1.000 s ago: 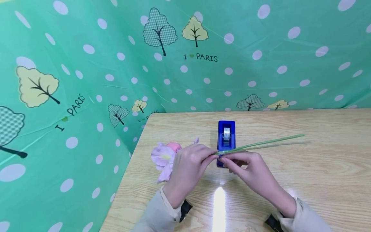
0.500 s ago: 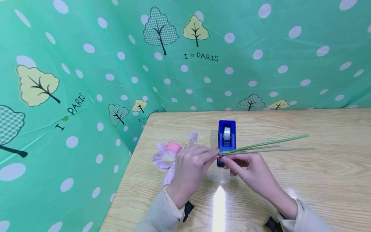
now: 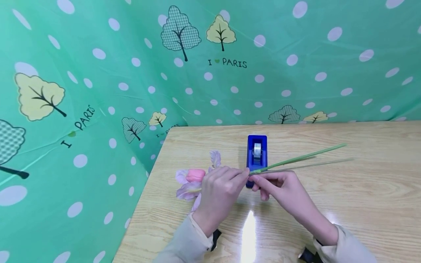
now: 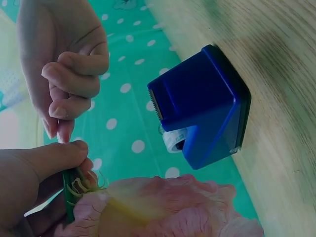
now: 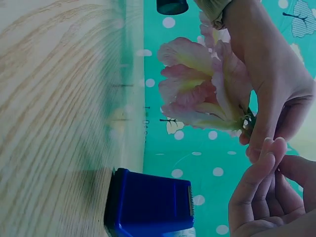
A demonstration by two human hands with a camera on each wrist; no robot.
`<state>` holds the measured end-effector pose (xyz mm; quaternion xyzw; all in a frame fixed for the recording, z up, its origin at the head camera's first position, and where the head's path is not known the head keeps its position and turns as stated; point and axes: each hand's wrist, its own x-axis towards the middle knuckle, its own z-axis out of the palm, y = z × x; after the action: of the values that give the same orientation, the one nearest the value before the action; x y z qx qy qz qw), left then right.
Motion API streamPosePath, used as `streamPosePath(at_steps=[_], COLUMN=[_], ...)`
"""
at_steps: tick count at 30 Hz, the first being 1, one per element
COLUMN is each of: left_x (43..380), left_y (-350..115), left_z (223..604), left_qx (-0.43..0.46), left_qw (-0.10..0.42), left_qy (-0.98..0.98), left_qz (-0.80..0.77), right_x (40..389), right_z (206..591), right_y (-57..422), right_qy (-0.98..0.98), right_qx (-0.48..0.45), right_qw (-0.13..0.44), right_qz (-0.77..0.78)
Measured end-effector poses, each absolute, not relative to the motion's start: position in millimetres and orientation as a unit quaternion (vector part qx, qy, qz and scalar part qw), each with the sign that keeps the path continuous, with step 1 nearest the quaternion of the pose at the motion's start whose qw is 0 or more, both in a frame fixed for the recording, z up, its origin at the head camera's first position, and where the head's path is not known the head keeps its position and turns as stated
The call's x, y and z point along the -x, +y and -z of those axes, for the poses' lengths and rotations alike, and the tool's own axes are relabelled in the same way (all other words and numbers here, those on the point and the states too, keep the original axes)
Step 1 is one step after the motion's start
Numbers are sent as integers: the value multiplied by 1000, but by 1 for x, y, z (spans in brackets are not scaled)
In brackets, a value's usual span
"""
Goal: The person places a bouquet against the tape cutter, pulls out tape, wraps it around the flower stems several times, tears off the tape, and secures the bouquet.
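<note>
My left hand (image 3: pixel 222 186) grips a small bunch of artificial flowers near the heads. A pink tulip (image 3: pixel 195 175) and a pale purple iris (image 3: pixel 189 190) stick out on its left. Green stems (image 3: pixel 296 159) reach rightward past its fingertips. Thumb and index finger of my right hand (image 3: pixel 284 184) pinch at the stems, right against the left fingertips; its other fingers curl, as the right wrist view shows. A shiny bit, like clear tape, shows on the stems there. Below them stands a blue tape dispenser (image 3: pixel 257 138), its front partly covered.
The wooden table (image 3: pixel 361 204) stretches to the right and front, its far edge against a green dotted cloth (image 3: pixel 236 95). A toothed cutter (image 4: pixel 155 104) lines the dispenser's front. A roll of tape (image 3: pixel 257 150) sits inside it. Black straps hang at both cuffs.
The bunch has turned in my fingers: the tulip now shows in front of the purple petals, and an upper petal stands further out. The left hand shifts slightly; the right stays nearly in place.
</note>
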<state>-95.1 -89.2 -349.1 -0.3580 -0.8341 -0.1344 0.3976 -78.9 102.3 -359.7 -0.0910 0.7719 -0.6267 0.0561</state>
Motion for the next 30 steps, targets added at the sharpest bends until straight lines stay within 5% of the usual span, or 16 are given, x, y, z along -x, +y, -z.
streamPosePath(at_steps=[16,19,25,30], left_x=[98,97,96,93], left_y=[-94,-96,-96,-95], left_z=[350,346,341,338], left_qx=[341,335,341,349], left_qw=[367,345,320,298], left_qy=[-856,-865,-872,-878], left_qz=[128,144,145,132], right_x=[77,71,66,73], right_z=[359,352,338,337], right_y=[104,103,108,110], right_qy=[790,833,838,829], right_qx=[121,175,294,339], right_qw=[93,7,-297,-354], right_qz=[594,525,350,270])
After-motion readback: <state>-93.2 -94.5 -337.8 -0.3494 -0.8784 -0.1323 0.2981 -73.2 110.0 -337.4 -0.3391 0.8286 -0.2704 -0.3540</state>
